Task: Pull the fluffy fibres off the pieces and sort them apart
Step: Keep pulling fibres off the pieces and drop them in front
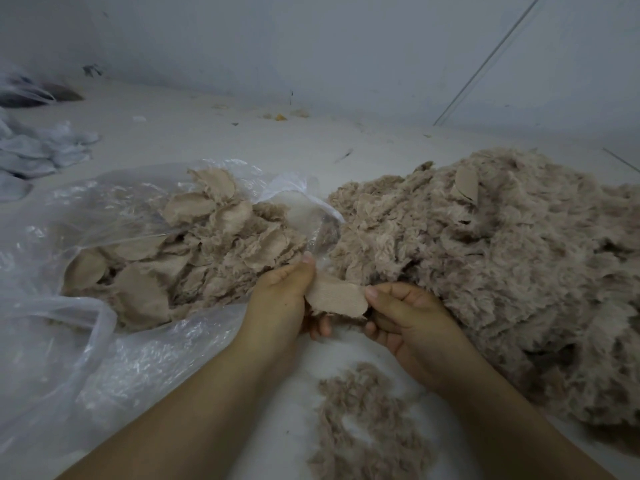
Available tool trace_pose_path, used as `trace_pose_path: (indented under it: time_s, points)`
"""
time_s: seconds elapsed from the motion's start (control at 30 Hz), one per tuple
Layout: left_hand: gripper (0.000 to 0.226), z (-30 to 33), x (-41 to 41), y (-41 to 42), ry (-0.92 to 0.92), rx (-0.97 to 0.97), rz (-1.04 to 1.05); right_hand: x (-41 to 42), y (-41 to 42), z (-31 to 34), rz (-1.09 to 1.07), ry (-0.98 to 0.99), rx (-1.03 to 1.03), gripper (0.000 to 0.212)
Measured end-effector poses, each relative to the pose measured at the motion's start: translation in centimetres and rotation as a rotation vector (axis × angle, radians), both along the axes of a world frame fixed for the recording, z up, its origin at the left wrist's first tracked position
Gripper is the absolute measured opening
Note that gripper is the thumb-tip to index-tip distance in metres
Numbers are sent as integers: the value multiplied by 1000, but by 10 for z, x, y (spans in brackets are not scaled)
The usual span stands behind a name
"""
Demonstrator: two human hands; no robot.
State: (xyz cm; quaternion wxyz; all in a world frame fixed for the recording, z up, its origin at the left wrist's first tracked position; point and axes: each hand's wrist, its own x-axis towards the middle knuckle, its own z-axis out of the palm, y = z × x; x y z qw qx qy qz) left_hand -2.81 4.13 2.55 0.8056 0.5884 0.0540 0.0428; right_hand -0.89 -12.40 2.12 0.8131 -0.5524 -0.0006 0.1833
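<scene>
Both hands hold one beige fabric piece in front of me, its smooth backing facing up. My left hand pinches its left end with the thumb on top. My right hand pinches its right end, fingers curled under. A big pile of fluffy beige pieces lies to the right. On the left, a clear plastic bag holds several beige pieces with smooth backing showing. A small heap of loose fluff lies on the white floor between my forearms.
White floor runs back to a grey wall. Pale blue-white cloth lies at the far left, with another plastic bag behind it. Small scraps dot the floor near the wall. A thin rod leans at the upper right.
</scene>
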Motion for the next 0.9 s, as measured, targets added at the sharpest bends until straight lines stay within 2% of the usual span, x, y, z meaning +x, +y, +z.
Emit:
trace_pose_path:
  time_s: [0.1, 0.2, 0.3, 0.4, 0.57, 0.73, 0.87, 0.9]
  points:
    - [28, 0, 0, 0, -25, 38, -68, 0, 0, -1, -8, 15, 11, 30]
    - [20, -3, 2, 1, -34, 87, -34, 0, 0, -2, -17, 32, 14, 28]
    - [27, -5, 3, 4, -43, 99, 29, 1, 1, -3, -24, 40, 10, 17]
    - [35, -4, 3, 5, -35, 96, 35, 0, 1, -2, -23, 34, 1, 23]
    - [49, -2, 3, 4, 29, 10, -173, -2, -1, 1, 23, -31, -33, 38]
    - [28, -4, 3, 2, -16, 182, -289, -3, -2, 1, 61, -74, -58, 41]
    - [40, -4, 2, 1, -8, 319, -271, -1, -2, -2, 49, -91, -46, 45]
    - [37, -3, 2, 1, -14, 357, -295, -1, -3, -2, 63, -96, -42, 43]
